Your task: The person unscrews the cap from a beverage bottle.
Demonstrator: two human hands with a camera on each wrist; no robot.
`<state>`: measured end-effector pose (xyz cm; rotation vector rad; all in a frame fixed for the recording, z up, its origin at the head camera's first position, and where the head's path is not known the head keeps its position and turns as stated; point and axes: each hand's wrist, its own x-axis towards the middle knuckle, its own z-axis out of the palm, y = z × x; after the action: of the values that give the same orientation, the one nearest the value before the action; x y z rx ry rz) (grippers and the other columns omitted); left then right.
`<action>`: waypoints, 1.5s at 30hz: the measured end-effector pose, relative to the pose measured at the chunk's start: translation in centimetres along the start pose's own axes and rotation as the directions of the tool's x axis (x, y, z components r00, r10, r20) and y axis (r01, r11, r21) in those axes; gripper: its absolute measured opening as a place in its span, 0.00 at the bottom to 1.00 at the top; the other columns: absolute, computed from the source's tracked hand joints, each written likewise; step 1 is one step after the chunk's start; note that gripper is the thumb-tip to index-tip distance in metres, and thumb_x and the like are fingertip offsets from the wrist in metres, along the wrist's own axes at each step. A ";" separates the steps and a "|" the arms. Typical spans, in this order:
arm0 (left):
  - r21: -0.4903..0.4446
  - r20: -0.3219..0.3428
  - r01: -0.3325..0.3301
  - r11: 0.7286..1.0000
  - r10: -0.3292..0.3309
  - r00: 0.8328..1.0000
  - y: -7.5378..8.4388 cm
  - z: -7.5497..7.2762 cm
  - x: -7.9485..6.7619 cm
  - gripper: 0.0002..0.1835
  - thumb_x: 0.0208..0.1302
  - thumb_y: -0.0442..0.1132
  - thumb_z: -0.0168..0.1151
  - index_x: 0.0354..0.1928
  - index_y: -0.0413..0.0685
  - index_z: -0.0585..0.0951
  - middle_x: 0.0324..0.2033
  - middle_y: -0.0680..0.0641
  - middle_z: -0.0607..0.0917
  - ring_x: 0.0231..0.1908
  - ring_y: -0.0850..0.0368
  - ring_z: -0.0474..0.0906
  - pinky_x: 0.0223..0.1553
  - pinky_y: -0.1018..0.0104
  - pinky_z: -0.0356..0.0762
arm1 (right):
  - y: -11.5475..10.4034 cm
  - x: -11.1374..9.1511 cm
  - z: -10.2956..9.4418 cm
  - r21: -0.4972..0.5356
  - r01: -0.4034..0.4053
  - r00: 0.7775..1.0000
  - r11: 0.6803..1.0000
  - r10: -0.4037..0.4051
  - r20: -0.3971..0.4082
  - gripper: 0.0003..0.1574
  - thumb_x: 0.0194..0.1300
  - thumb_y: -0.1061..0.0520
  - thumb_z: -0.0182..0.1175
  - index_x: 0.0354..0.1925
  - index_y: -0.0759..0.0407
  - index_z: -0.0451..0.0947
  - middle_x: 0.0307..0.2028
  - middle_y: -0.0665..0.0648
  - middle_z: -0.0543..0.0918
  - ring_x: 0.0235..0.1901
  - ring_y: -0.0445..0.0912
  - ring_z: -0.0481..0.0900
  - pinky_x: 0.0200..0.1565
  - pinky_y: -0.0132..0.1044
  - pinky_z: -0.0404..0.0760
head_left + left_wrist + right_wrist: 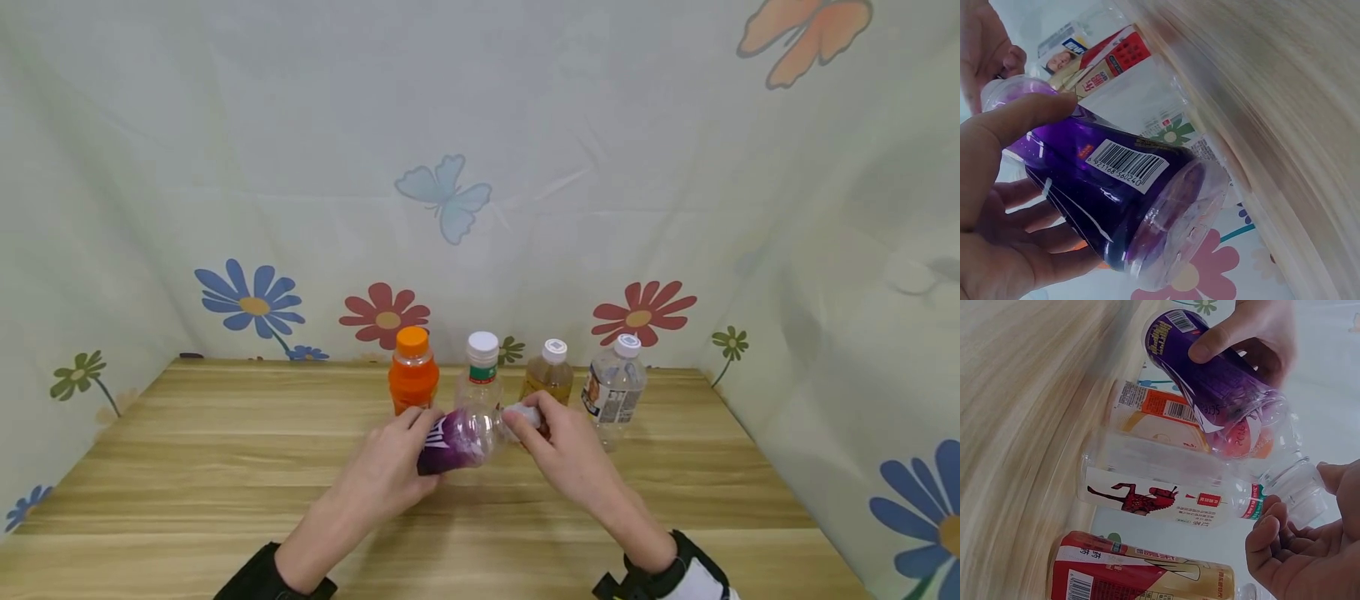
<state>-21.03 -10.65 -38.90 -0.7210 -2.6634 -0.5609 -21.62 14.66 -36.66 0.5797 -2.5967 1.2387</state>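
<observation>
A clear plastic bottle with a purple label (456, 439) is tilted nearly onto its side above the table, its neck toward the right. My left hand (386, 462) grips it round the label, thumb on one side and fingers on the other; a barcode (1127, 164) shows there. At the mouth end, my right hand (573, 454) pinches a whitish, see-through cap (1300, 490) between thumb and fingers. Whether the cap is loose on the neck, I cannot tell.
Behind the hands stand an orange bottle (413, 379), a clear bottle with a white cap (482, 343), a brownish bottle (550, 375) and a clear labelled bottle (617, 387). They stand on a wood-grain table (247, 442) before a flowered curtain (300, 167).
</observation>
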 end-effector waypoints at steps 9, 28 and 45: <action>0.091 -0.037 -0.044 0.995 0.048 0.998 0.0 -0.1 0.0 0.41 0.43 0.40 0.87 0.61 0.36 0.80 0.54 0.38 0.85 0.48 0.42 0.85 0.47 0.48 0.85 | 0.1 0.0 0.4 -0.045 0.029 1.000 0.999 -0.029 0.001 0.16 0.79 0.48 0.56 0.49 0.61 0.77 0.27 0.48 0.77 0.23 0.41 0.73 0.24 0.35 0.74; -0.014 0.036 0.009 1.000 -0.009 0.999 0.5 0.3 -0.1 0.39 0.47 0.45 0.83 0.62 0.39 0.80 0.52 0.42 0.84 0.42 0.46 0.86 0.44 0.51 0.86 | 0.6 0.1 0.4 -0.070 0.040 0.995 0.997 -0.046 -0.093 0.22 0.81 0.40 0.48 0.42 0.54 0.78 0.21 0.47 0.78 0.19 0.41 0.75 0.22 0.36 0.74; 0.039 0.073 -0.020 0.999 0.018 0.997 0.8 0.8 -0.1 0.39 0.47 0.49 0.83 0.61 0.42 0.79 0.54 0.43 0.84 0.46 0.47 0.84 0.46 0.50 0.85 | 1.5 0.4 0.5 -0.238 -0.023 0.992 0.971 -0.007 -0.124 0.38 0.78 0.34 0.51 0.12 0.48 0.66 0.08 0.40 0.64 0.10 0.38 0.61 0.17 0.34 0.61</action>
<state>-20.67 -9.71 -39.41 -0.7684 -2.7231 -0.4843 -22.66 15.01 -37.93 0.4314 -2.5920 0.9125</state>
